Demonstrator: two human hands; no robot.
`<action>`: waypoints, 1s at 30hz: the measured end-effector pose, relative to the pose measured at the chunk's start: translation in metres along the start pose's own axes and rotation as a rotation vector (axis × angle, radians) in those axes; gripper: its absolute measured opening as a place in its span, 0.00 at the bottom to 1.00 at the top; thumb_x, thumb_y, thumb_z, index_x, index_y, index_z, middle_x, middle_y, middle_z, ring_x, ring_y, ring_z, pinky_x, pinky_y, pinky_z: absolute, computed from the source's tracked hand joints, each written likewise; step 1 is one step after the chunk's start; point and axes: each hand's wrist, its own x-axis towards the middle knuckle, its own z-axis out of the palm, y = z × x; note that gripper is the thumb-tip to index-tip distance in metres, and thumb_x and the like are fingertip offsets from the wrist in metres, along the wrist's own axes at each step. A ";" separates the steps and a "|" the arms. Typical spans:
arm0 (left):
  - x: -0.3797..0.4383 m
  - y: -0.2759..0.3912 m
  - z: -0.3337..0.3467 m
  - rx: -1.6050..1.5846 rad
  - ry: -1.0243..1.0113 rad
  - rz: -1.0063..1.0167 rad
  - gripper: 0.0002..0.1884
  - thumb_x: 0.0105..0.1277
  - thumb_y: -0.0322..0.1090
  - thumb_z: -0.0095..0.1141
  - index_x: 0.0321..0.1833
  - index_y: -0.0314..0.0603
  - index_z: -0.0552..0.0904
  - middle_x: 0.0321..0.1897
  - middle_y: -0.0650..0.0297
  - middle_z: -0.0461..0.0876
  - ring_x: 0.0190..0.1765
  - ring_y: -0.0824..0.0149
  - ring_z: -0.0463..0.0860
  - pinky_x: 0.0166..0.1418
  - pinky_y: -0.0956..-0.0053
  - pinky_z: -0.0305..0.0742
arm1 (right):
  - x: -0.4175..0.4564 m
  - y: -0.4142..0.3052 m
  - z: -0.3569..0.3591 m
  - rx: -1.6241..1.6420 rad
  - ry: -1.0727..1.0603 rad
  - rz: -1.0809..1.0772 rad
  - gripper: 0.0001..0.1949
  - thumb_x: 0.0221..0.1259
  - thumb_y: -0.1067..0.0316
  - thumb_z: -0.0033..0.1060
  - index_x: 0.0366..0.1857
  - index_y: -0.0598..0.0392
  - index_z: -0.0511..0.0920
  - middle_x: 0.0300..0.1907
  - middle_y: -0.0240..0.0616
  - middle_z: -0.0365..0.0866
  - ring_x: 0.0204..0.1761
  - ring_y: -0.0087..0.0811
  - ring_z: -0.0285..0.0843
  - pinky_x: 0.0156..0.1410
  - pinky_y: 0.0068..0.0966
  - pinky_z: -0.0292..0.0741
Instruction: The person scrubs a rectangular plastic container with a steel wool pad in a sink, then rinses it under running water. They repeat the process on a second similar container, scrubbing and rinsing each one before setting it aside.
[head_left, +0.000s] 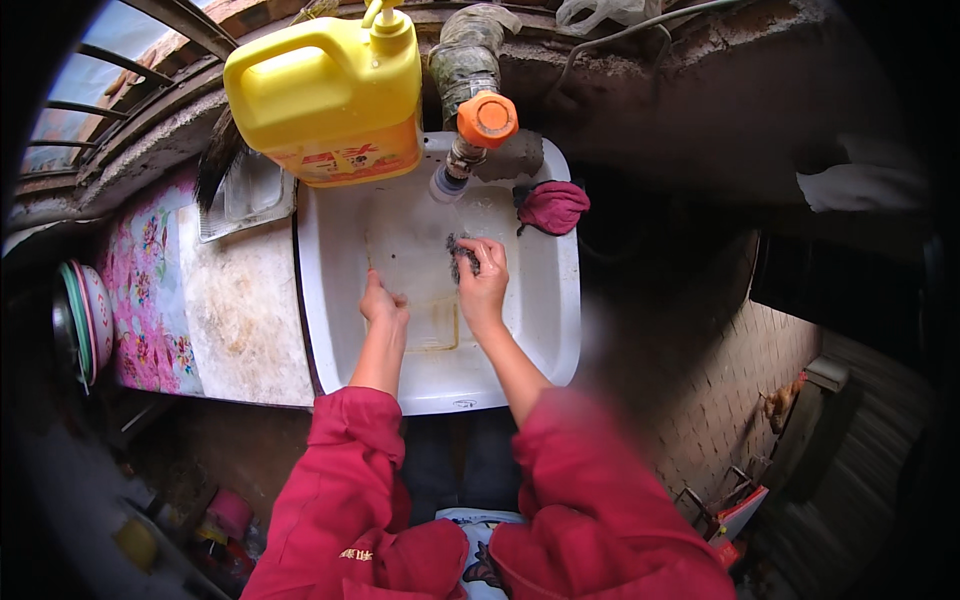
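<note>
Both my hands are over a white ceramic sink (559, 322). My left hand (384, 304) grips the left side of a clear, shallow rectangular container (431, 319) whose edges look yellowish. The container is see-through, so its full outline is hard to make out against the sink. In the fingers of my right hand (486, 283) is a dark metal scouring pad (456, 259), held over the container's right side. A faucet (448, 184) with an orange knob (487, 120) points down into the basin just beyond my hands.
A large yellow pump jug (330, 97) stands at the sink's back left. A crumpled dark-red cloth (555, 207) hangs over the right rim. On the counter (244, 315) to the left lies a clear plastic tray (247, 195) beneath dark bristles (217, 154). Stacked basins (86, 322) sit farther left.
</note>
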 end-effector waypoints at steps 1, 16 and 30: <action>0.000 -0.001 0.004 -0.031 -0.024 -0.015 0.12 0.70 0.44 0.57 0.35 0.46 0.74 0.24 0.71 0.67 0.17 0.74 0.57 0.18 0.76 0.54 | 0.003 -0.002 0.008 -0.058 -0.013 -0.053 0.08 0.56 0.74 0.60 0.40 0.56 0.81 0.42 0.43 0.76 0.48 0.44 0.74 0.56 0.33 0.72; -0.002 -0.005 0.003 -0.060 -0.058 -0.027 0.09 0.72 0.43 0.53 0.38 0.48 0.73 0.24 0.71 0.67 0.18 0.74 0.59 0.19 0.77 0.56 | 0.032 0.013 -0.008 0.170 0.065 0.066 0.06 0.57 0.73 0.60 0.38 0.55 0.81 0.40 0.42 0.80 0.45 0.39 0.79 0.52 0.33 0.74; -0.023 -0.013 0.010 0.184 0.031 0.268 0.19 0.69 0.49 0.57 0.29 0.43 0.68 0.14 0.70 0.61 0.13 0.72 0.57 0.16 0.72 0.51 | 0.035 -0.025 0.003 0.128 -0.223 -0.174 0.09 0.53 0.78 0.60 0.38 0.55 0.82 0.40 0.44 0.79 0.42 0.47 0.77 0.50 0.38 0.73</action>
